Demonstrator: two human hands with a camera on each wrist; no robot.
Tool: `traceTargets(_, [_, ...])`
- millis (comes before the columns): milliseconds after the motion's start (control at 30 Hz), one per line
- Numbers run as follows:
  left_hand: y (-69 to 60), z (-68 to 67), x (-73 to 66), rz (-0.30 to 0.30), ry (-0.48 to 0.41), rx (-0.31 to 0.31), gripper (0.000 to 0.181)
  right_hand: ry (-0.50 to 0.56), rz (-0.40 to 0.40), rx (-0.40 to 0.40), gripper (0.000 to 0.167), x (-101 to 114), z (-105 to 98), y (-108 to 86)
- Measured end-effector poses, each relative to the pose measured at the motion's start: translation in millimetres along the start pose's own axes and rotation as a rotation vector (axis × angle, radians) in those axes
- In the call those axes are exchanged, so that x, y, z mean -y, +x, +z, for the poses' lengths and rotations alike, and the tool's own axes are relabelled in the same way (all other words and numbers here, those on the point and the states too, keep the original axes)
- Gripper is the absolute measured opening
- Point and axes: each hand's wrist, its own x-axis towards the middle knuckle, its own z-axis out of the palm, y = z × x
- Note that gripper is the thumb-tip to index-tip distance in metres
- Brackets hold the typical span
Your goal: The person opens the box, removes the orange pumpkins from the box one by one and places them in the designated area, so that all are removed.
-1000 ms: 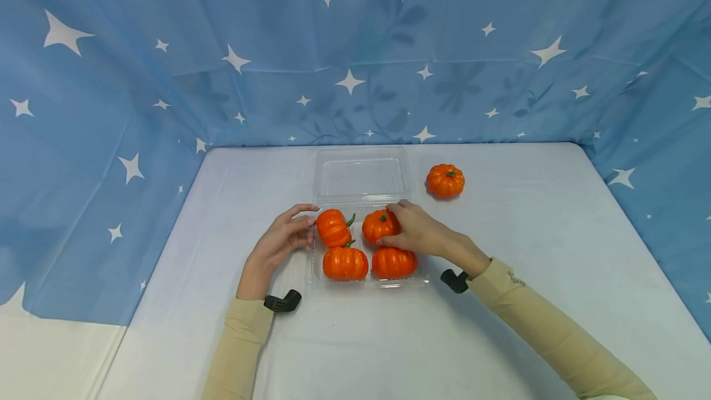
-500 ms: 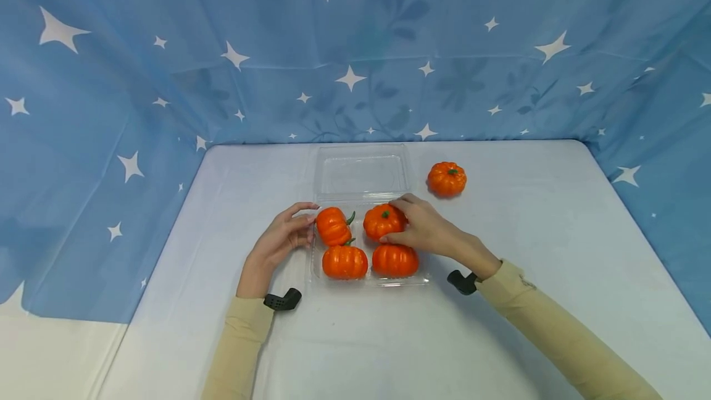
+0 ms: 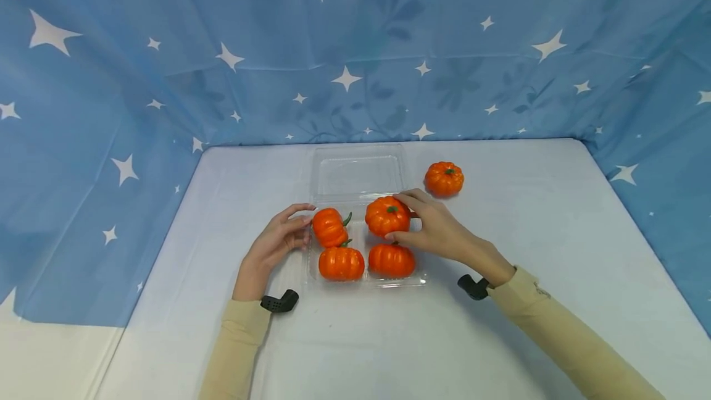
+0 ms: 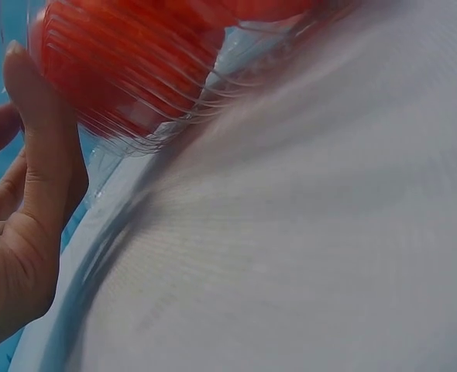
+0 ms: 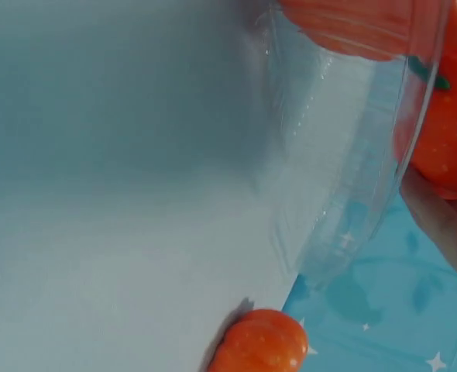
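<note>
In the head view a clear plastic box [image 3: 408, 278] lies with its lid [image 3: 358, 175] folded back. My right hand [image 3: 444, 230] grips an orange pumpkin [image 3: 385, 218] by its right side, over the box's back right part; the right wrist view shows this pumpkin [image 5: 451, 139] above the rim. Three other pumpkins are in the box: back left [image 3: 329, 228], front left [image 3: 341, 264] and front right [image 3: 391, 261]. At the box's left wall is my left hand [image 3: 274, 242], its thumb [image 4: 39, 116] against the clear ribbed side in the left wrist view, fingers relaxed.
Another orange pumpkin [image 3: 444, 179] stands on the white table [image 3: 528, 202], right of the lid, and shows also in the right wrist view [image 5: 261, 342]. A blue curtain [image 3: 266, 104] with white stars hangs behind and beside the table.
My right hand has lifted the gripped pumpkin and moved it slightly back and to the right. The left hand has stayed at the box's left side.
</note>
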Motion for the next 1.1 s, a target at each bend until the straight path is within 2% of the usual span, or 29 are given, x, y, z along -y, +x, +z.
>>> traceTargets(200, [1.6, -0.1, 3.8, -0.013, 0.001, -0.004, 0.037, 0.030, -0.031, -0.064, 0.072, -4, -8, -11.7])
traceTargets(400, [-0.3, -1.5, 3.4, -0.008, 0.015, -0.007, 0.038, 0.019, -0.026, -0.128, 0.075, -10, -19, -24.9])
traceTargets(633, [-1.9, -3.2, 0.3, -0.007, 0.007, 0.005, 0.036, -0.001, -0.017, -0.177, 0.072, -27, -29, -43.1])
traceTargets(1000, [-1.4, -2.5, 1.7, 0.011, 0.001, 0.035, 0.035, -0.085, 0.036, -0.211, 0.067, -57, -52, -65.4])
traceTargets(1100, [0.0, -2.4, 0.9, 0.013, 0.002, 0.036, 0.034, -0.101, 0.075, -0.223, 0.067, -68, -58, -69.6])
